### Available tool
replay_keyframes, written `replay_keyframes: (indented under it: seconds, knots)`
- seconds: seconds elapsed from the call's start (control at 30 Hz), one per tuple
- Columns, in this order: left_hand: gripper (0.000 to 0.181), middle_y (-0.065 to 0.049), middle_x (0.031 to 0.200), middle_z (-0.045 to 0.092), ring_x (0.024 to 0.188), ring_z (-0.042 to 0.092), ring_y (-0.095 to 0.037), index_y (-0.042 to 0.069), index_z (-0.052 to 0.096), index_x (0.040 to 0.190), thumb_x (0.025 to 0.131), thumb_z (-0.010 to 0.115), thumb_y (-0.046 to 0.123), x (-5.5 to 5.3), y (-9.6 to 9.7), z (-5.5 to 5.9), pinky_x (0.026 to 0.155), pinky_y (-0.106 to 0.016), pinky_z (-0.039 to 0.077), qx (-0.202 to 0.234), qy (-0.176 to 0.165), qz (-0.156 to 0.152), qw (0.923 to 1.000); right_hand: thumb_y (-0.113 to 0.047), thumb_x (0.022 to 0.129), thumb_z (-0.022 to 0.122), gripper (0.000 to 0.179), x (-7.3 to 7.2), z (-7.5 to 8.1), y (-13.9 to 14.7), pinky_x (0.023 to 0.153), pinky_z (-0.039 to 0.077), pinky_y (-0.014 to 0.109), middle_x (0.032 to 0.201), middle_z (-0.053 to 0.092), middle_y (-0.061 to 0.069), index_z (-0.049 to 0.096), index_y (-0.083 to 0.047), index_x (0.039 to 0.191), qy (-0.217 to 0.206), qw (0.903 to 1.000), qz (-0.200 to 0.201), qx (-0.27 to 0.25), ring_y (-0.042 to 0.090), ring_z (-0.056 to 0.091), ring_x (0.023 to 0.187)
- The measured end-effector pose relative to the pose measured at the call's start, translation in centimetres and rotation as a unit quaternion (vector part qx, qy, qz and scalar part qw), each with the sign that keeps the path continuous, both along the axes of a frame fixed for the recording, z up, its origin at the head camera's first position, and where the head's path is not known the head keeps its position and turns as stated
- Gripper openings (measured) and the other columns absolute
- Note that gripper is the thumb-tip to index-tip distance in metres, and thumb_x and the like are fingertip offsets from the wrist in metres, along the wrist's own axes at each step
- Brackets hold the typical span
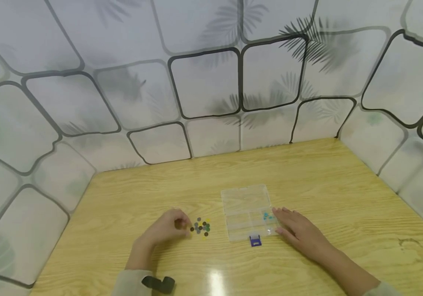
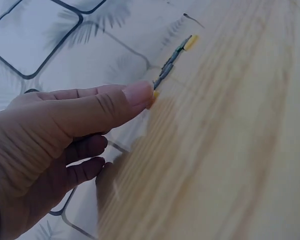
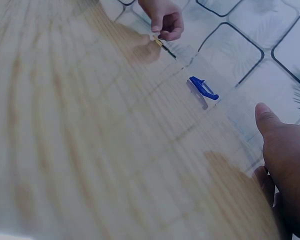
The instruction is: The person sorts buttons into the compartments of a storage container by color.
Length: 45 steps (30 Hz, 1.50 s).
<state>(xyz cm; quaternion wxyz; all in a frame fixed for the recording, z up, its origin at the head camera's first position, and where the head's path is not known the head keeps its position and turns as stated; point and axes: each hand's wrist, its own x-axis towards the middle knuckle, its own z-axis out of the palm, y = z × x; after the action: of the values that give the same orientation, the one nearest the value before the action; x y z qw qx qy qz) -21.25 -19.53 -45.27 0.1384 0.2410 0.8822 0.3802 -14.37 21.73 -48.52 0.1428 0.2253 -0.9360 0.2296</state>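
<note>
Held the left hand near-pinched at the left edge of the loose discs on the tabletop; could not tell whether gripping one. Rested the right hand, straight-fingered, at the right edge of the clear box. Seemingly risked scattering thin discs through fumbling, or sliding the box through pushing.

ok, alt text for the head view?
A person's left hand has its fingertips at the edge of a cluster of small coloured discs on a wood-grain table. The right hand lies at the right edge of an open, clear box holding small blue pieces; a leaf-patterned backdrop stands behind.
</note>
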Motion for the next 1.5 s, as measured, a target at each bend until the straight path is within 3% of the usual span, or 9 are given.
replay_keyframes:
  seconds: [0.2,0.4,1.0,1.5]
  knots:
    - [0.015,0.005,0.083,0.056,0.079,0.051,-0.013,0.021,0.067,0.085,0.077,0.078,0.027,-0.06,0.00,-0.34,0.072,-0.026,0.045,0.008,-0.002,-0.025,0.9996,-0.028,0.094,0.059,0.050,-0.02,-0.07,0.02,0.101,0.032,0.055,0.136,0.053,0.011,0.047,-0.010,0.139,-0.005,1.0000,-0.002,0.000,0.033,0.048,0.125]
    - [0.010,0.005,0.082,0.055,0.080,0.049,-0.013,0.021,0.068,0.084,0.079,0.077,0.025,0.01,-0.01,-0.54,0.072,-0.025,0.044,0.008,0.000,-0.031,0.9995,-0.028,0.093,0.060,0.050,-0.12,-0.23,0.01,0.101,0.033,0.053,0.135,0.053,0.010,0.048,-0.010,0.138,0.004,1.0000,-0.001,0.003,0.033,0.049,0.125]
    - [0.009,0.007,0.079,0.054,0.079,0.046,-0.012,0.022,0.070,0.083,0.079,0.075,0.027,0.25,0.06,-0.28,0.072,-0.024,0.041,-0.008,0.010,-0.032,0.9994,-0.027,0.093,0.060,0.050,-0.18,-0.04,-0.02,0.102,0.032,0.052,0.136,0.052,0.009,0.048,-0.010,0.138,0.001,1.0000,0.000,0.003,0.033,0.048,0.126]
    - [0.010,0.004,0.077,0.051,0.077,0.042,-0.014,0.020,0.069,0.081,0.081,0.075,0.028,0.32,0.05,-0.46,0.067,-0.025,0.038,-0.017,0.005,-0.017,0.9997,-0.027,0.093,0.060,0.049,-0.07,-0.06,0.04,0.108,0.030,0.041,0.137,0.053,0.009,0.048,-0.011,0.138,0.002,1.0000,0.001,0.003,0.033,0.047,0.126]
